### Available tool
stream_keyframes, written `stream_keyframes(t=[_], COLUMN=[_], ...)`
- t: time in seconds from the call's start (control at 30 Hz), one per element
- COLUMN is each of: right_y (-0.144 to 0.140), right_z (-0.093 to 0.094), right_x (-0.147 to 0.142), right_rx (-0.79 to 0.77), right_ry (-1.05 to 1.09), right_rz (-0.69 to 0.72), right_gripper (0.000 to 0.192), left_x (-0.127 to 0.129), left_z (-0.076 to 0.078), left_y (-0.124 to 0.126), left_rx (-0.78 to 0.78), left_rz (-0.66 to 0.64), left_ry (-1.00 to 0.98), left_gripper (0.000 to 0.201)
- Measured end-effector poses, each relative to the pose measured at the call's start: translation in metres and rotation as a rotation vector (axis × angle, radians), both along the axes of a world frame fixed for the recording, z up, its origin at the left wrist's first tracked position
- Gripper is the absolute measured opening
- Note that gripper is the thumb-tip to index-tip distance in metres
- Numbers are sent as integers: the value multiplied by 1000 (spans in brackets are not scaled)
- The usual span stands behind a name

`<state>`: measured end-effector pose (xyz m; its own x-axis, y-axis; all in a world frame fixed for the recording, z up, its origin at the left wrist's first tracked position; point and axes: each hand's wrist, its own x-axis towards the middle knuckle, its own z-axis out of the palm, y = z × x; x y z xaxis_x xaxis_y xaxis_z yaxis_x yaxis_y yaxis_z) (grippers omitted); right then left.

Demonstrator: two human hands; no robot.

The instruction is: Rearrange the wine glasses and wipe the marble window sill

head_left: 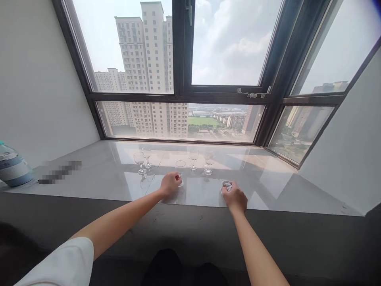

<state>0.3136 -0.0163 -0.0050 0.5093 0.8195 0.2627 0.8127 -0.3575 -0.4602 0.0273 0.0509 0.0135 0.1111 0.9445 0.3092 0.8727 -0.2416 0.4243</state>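
My left hand (172, 183) is closed around the stem of a clear wine glass (180, 164), which stands upright near the sill's front edge. The glass's bowl and rim show above my fingers, its foot beside them. To the right, my right hand (235, 197) is closed on a crumpled pale cloth (227, 185), just over the sill; part of the cloth is hidden by the fingers. Behind my left hand stand two more wine glasses, one in front (139, 159) and one just behind it. Further right are another wine glass (193, 155) and a wine glass (209, 159) that overlaps one behind it.
The glossy grey tiled windowsill (98, 174) ends in a front edge close to my forearms. A large plastic bottle (14, 169) with a blue and white label stands at the far left, near a blurred-out patch. Dark-framed windows (222, 123) rise behind, with white walls at both sides.
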Motion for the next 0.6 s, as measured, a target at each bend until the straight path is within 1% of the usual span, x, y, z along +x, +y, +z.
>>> stream_keyframes(t=[0.1, 0.2, 0.27, 0.3, 0.37, 0.47, 0.53, 0.6], right_y=[0, 0, 1, 1, 2, 4, 7, 11], right_z=[0, 0, 0, 0, -1, -1, 3, 12], right_x=[0, 0, 1, 2, 2, -2, -8, -17], right_rx=[-24, -45, -59, -66, -83, -106, -94, -48], right_ry=[-5, -1, -1, -2, -5, -62, -200, -374], right_rz=[-9, -7, -4, -3, -4, 0, 41, 88], right_gripper=[38, 40, 42, 43, 45, 49, 52, 56], left_x=[-72, -140, -173, -184, -194, -189, -181, -175], left_z=[4, 4, 1, 0, -3, -5, -6, -6], left_y=[-3, -5, -7, -8, -11, -12, -13, -13], left_rx=[35, 16, 31, 25, 21, 64, 108, 128], left_rz=[217, 436, 508, 527, 552, 573, 561, 541], left_ry=[44, 75, 69, 46, 14, 72, 158, 224], left_gripper=[21, 23, 24, 25, 26, 27, 27, 28])
